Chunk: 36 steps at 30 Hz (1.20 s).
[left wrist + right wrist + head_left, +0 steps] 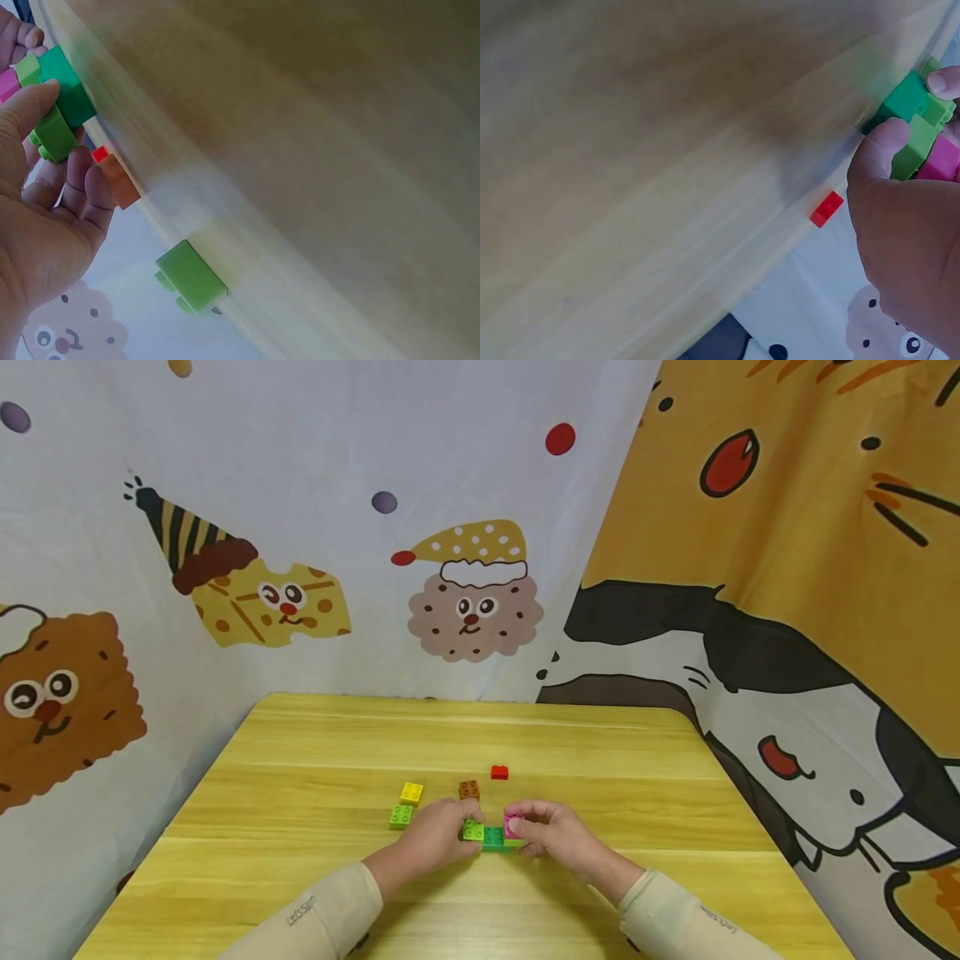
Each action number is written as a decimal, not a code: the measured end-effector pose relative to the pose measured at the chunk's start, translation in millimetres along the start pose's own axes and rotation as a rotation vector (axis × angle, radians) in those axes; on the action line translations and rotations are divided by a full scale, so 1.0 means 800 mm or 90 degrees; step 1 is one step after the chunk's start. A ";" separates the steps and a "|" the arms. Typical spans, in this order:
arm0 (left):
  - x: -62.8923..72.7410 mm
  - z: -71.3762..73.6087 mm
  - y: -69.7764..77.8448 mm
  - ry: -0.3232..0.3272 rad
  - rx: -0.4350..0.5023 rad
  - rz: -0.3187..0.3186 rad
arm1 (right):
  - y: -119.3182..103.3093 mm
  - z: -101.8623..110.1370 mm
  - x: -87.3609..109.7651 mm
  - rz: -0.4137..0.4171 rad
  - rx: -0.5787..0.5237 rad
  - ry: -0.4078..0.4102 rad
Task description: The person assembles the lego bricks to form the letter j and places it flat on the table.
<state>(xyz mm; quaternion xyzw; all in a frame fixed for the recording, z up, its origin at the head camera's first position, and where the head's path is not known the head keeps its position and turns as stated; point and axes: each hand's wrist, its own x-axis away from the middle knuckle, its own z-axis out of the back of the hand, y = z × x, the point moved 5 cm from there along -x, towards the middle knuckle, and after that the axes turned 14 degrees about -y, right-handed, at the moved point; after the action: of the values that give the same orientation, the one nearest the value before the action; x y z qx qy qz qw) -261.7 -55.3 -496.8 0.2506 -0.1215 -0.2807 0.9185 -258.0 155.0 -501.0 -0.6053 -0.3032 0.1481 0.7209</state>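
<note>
A dark green brick [492,837] lies near the middle of the table, with a light green brick [473,831] on its left end. My left hand [437,833] pinches that left end between thumb and fingers. On the right end another light green brick [915,148] sits beneath a pink brick [513,823]. My right hand [558,837] grips this stacked pair, its thumb along the side. In the left wrist view the left thumb presses where the light green brick [55,135] meets the dark green one. Some fingers are hidden behind the bricks.
Loose bricks lie on the wooden table [315,893]: a yellow one [411,793] and a light green one [401,817] to the left, a brown one [468,789] just behind the hands, and a small red one [499,772] farther back. A printed cloth [337,427] hangs behind.
</note>
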 end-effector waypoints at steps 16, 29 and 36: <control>0.000 -0.001 -0.004 -0.006 0.010 0.002 | 0.007 0.000 -0.008 -0.009 -0.021 0.013; 0.001 0.001 -0.002 -0.006 0.012 -0.002 | 0.010 0.002 -0.009 -0.031 -0.041 0.010; -0.001 0.000 0.001 -0.006 -0.007 -0.004 | 0.011 0.007 -0.009 -0.039 -0.041 -0.001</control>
<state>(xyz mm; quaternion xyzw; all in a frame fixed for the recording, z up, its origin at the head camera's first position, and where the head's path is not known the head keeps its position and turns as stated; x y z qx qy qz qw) -261.7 -54.6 -496.3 0.2449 -0.1236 -0.2855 0.9183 -265.5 157.0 -511.1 -0.6183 -0.3271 0.1169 0.7050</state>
